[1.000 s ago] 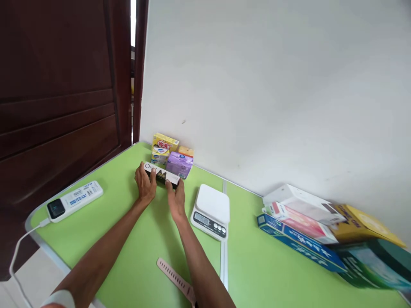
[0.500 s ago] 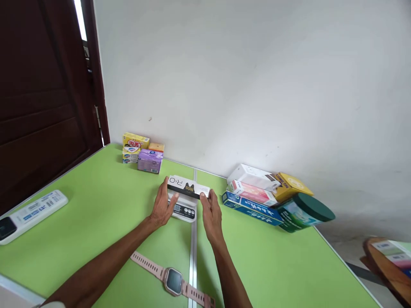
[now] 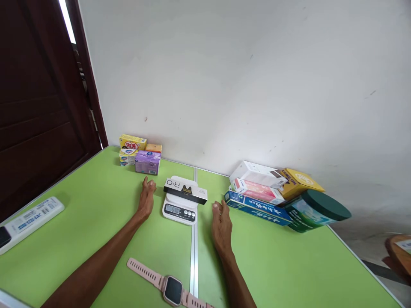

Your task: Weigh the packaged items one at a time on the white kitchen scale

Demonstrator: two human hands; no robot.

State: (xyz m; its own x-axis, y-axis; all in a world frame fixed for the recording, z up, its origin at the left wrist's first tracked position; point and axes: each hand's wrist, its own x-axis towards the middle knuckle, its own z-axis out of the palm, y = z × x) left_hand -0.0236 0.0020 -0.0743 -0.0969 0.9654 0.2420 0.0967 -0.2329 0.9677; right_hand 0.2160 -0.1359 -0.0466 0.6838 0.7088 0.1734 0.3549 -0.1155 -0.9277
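Observation:
A long black-and-white box (image 3: 185, 191) lies across the platform of a white kitchen scale (image 3: 180, 214), whose display is lit. To the left of the scale, my left hand (image 3: 147, 201) rests over the table, holding nothing, its fingers loosely bent. My right hand (image 3: 222, 224) is to the right of the scale, also apart from the box, with its fingers stretched forward and nothing in them. Near the front edge a pink-strapped smartwatch (image 3: 173, 291) lies face up between my forearms.
Small yellow boxes (image 3: 127, 159) and a purple box (image 3: 147, 162) stand at the back left. At right are blue toothpaste boxes (image 3: 257, 208), a pink box (image 3: 257, 191), a white box (image 3: 257, 174), a yellow box (image 3: 300, 182) and a green-lidded tub (image 3: 314, 211). A white device (image 3: 32, 222) lies left.
Both hands have let go of the black-and-white box and moved apart to either side. The box now rests on the scale, and the scale's display shows clearly.

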